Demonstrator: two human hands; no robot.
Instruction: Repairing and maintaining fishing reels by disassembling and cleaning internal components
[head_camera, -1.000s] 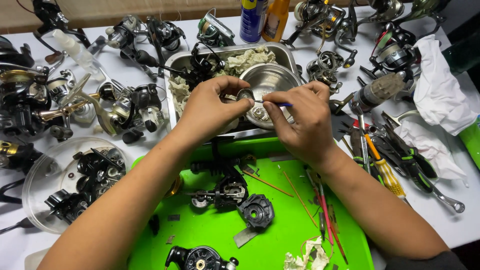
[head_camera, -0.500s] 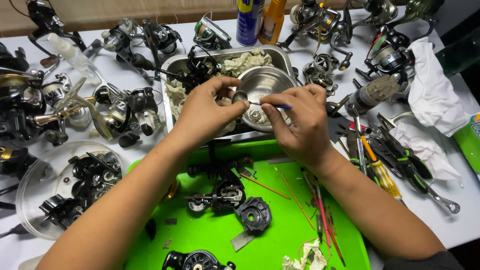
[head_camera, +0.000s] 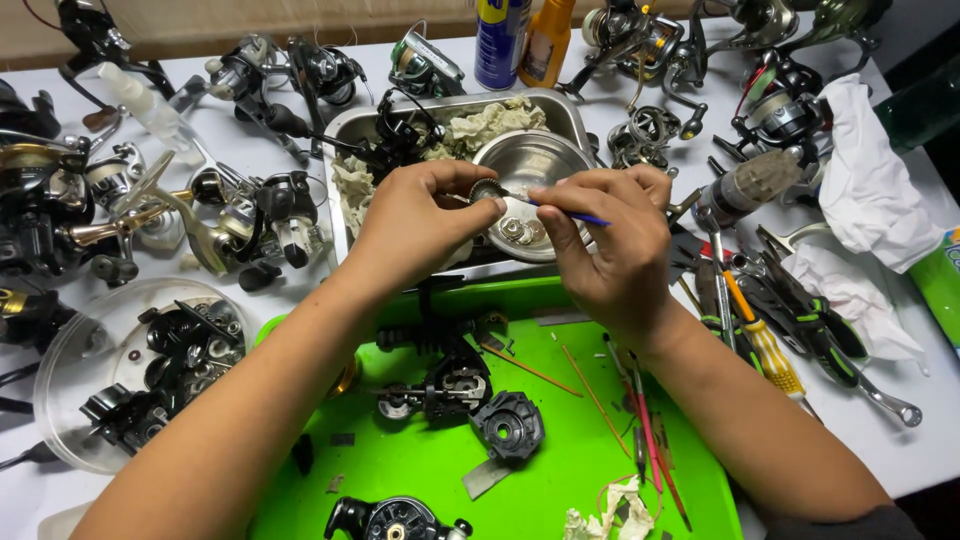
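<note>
I see my left hand (head_camera: 415, 225) pinching a small round metal reel part (head_camera: 487, 189) between thumb and fingertips, held in the air just above the steel bowl (head_camera: 545, 160). My right hand (head_camera: 610, 245) is closed around a thin blue-handled tool (head_camera: 570, 211), gripped like a pen, its tip meeting the part. The two hands are close together, nearly touching at the fingertips, each clamped on its own thing.

The bowl sits inside a rectangular metal tray (head_camera: 352, 125) lined with crumpled rag (head_camera: 485, 125), and a few more small metal pieces (head_camera: 520, 232) lie in the bottom of the bowl. I judge the held part light, rigid and probably slick with oil or grease, so I would take it by its rim, as it is pinched now, and keep it over the bowl in case it slips. The tool looks slim and stiff; a hold close to the tip gives better control.

Below my wrists lies a bright green tray (head_camera: 560, 450) with a dark reel frame (head_camera: 445, 385), a black round side cover (head_camera: 508, 428) and thin red sticks (head_camera: 650, 430). Whole spinning reels (head_camera: 250, 215) crowd the white table (head_camera: 900, 450) to my left, a clear plastic lid (head_camera: 60, 400) holds black parts, and screwdrivers (head_camera: 760, 340) lie to my right beside white tissue (head_camera: 870, 190). A blue spray can (head_camera: 500, 40) and an orange bottle (head_camera: 548, 40) stand at the far edge.
</note>
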